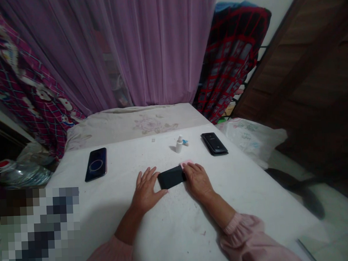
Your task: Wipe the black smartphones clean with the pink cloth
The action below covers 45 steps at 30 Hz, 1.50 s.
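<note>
A black smartphone (172, 177) lies flat on the white-covered table in front of me, its dark screen up. My left hand (146, 190) holds its left end between thumb and index finger, the other fingers stretched out on the cloth. At the phone's right end, my right hand (198, 182) presses down with bent fingers on a pink cloth (187, 162). Most of that cloth and the phone's right edge are hidden under the fingers. Beyond the phone stands a small white spray bottle (179, 145), with a small blue and white item (185, 142) beside it.
A phone with a ring on its screen (96, 165) lies at the left, and a dark phone (214, 143) at the right. A tiny pale square (153, 140) sits farther back. Beside the table are a plastic bag (253, 140) and a large water bottle (23, 173). Purple curtains (159, 50) hang behind.
</note>
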{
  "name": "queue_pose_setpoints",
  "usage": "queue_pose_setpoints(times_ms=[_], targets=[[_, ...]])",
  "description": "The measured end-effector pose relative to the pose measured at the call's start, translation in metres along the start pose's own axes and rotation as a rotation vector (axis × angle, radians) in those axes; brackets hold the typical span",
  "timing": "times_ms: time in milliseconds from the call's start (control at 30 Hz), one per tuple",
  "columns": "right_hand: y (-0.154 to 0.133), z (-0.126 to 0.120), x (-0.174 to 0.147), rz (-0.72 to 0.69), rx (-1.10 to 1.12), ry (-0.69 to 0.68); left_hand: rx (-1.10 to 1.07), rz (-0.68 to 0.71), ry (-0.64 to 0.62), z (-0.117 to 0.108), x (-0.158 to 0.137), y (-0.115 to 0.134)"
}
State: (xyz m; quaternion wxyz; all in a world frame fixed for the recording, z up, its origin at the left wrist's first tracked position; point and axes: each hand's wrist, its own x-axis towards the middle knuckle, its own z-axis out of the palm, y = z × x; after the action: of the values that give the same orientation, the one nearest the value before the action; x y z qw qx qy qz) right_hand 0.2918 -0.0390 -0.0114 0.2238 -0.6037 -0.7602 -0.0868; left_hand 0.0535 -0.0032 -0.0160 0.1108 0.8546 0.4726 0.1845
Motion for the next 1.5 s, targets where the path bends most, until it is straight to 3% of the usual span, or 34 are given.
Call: queue_pose_setpoints(times_ms=[133, 200, 333, 400, 533, 633, 700, 833, 1000, 1133, 1300, 1500], targets=[[-0.005, -0.014, -0.028, -0.055, 0.058, 0.037, -0.013, -0.001, 0.019, 0.002, -0.001, -0.001], [-0.006, -0.025, -0.041, -0.011, 0.131, 0.054, -0.013, 0.005, 0.011, 0.004, -0.001, -0.003], [-0.003, -0.042, -0.044, 0.275, 0.406, -0.015, -0.012, 0.023, -0.016, 0.007, -0.002, -0.009], [0.000, -0.043, -0.035, 0.440, 0.572, 0.015, -0.010, 0.036, -0.019, 0.007, -0.003, -0.011], [0.005, -0.025, -0.010, 0.752, 0.981, 0.247, -0.003, 0.050, -0.002, 0.005, -0.004, -0.012], [0.006, -0.011, 0.002, 0.953, 1.287, 0.262, 0.004, 0.051, 0.009, 0.003, -0.005, -0.011], [0.007, -0.006, 0.005, 1.008, 1.374, 0.230, 0.004, 0.054, 0.014, 0.003, -0.006, -0.010], [0.012, -0.003, 0.003, 0.925, 1.217, 0.200, 0.004, 0.060, 0.027, 0.003, -0.006, -0.009], [0.013, 0.001, -0.005, 0.496, 0.582, 0.230, 0.012, 0.081, 0.055, 0.006, -0.007, -0.012], [0.007, 0.004, -0.010, 0.343, 0.368, 0.168, 0.020, 0.108, 0.074, 0.007, -0.008, -0.012], [0.008, 0.005, -0.007, 0.335, 0.359, 0.136, 0.000, 0.109, 0.102, 0.007, -0.008, -0.011], [0.013, -0.007, -0.001, 0.643, 0.364, 0.037, 0.000, 0.114, 0.083, 0.006, -0.009, -0.011]])
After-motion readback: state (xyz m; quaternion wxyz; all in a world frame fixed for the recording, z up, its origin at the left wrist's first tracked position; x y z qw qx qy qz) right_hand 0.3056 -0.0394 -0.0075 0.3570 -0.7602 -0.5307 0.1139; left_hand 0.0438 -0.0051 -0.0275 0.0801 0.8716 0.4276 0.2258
